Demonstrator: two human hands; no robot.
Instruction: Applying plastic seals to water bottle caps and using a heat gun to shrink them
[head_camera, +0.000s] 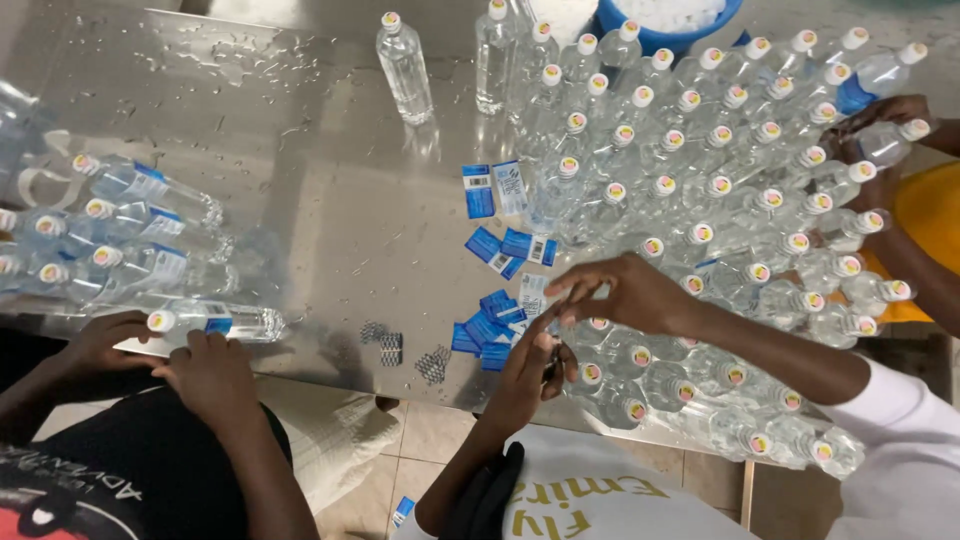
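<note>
Crowding the right of the steel counter (330, 200), clear capped bottles (700, 180) are seen, liquid hard to judge. Small blue labels (495, 325) lie near the left hand (525, 375), its grip pinched on something unclear; right hand (625, 295) narrowly pinched above.

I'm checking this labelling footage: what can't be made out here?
Head view:
- What the left hand and right hand pinch: too small, hidden in the grip.
- Blue tub: cut off by the top edge.
- Label on the co-worker's bottle: blurred.
</note>
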